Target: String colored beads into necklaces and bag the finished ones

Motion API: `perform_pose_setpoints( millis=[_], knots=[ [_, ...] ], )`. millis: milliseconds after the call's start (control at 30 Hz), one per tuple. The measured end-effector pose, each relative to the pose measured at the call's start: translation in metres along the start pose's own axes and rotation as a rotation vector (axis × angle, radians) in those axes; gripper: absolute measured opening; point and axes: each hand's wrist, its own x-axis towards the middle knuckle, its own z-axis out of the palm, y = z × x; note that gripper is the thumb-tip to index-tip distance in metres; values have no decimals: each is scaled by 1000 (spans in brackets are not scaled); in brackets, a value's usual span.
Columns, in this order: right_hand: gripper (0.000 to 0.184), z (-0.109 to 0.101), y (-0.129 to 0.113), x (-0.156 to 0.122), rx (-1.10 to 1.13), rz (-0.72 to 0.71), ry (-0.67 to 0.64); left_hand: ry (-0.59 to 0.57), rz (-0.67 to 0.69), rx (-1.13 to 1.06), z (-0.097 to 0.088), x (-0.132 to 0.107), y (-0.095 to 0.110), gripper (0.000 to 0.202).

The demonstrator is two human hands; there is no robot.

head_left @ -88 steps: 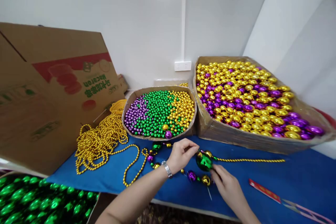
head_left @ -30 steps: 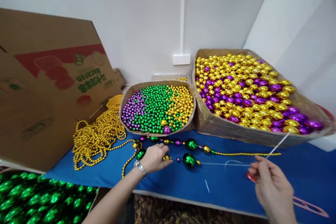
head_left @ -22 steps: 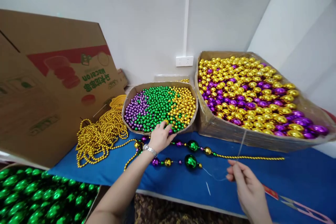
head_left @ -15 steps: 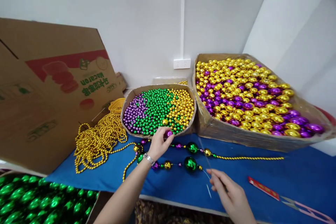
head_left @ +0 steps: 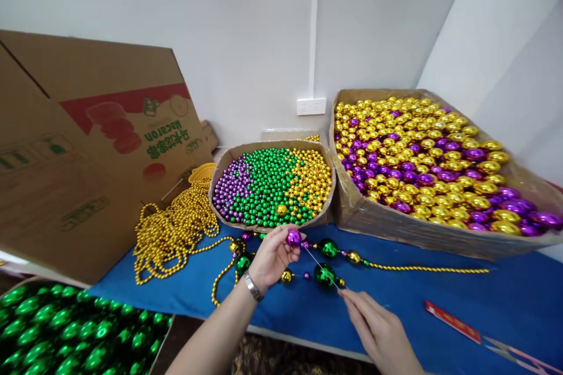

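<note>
Between the fingertips of my left hand (head_left: 275, 255) is a shiny purple bead (head_left: 294, 238), held just in front of the box of small beads. My right hand (head_left: 373, 322) pinches a thin needle (head_left: 323, 269), which slants up and left so that its far end is close to the purple bead; I cannot tell whether it has entered the hole. Beneath my hands a bead string lies on the blue cloth, with a large green bead (head_left: 324, 275), a gold bead (head_left: 287, 276) and a small purple bead (head_left: 307, 275). Part of the string is hidden behind my left hand.
A box of small beads (head_left: 211, 199) stands at the back, a larger box of gold and purple beads (head_left: 396, 228) to its right. Gold bead chains (head_left: 176, 228) are heaped left, near a cardboard carton (head_left: 101, 187). Scissors (head_left: 514, 351) and a red packet (head_left: 453, 321) lie right.
My left hand has drawn back from the small-bead box with the purple bead. My right hand has brought the needle up toward that bead. The view has shifted slightly left.
</note>
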Motion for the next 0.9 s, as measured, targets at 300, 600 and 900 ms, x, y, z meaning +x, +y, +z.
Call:
perform_pose_setpoints(
  millis=[300, 600, 900],
  knots=[
    [31, -1, 4, -2, -140, -57, -3, 11, 81, 345, 3, -7, -5, 35],
    [31, 1, 3, 1, -72, -42, -14, 4, 33, 376, 4, -11, -15, 40],
    [31, 10, 5, -1, -154, -112, 41, -4, 58, 403, 0, -16, -9, 37]
  ],
)
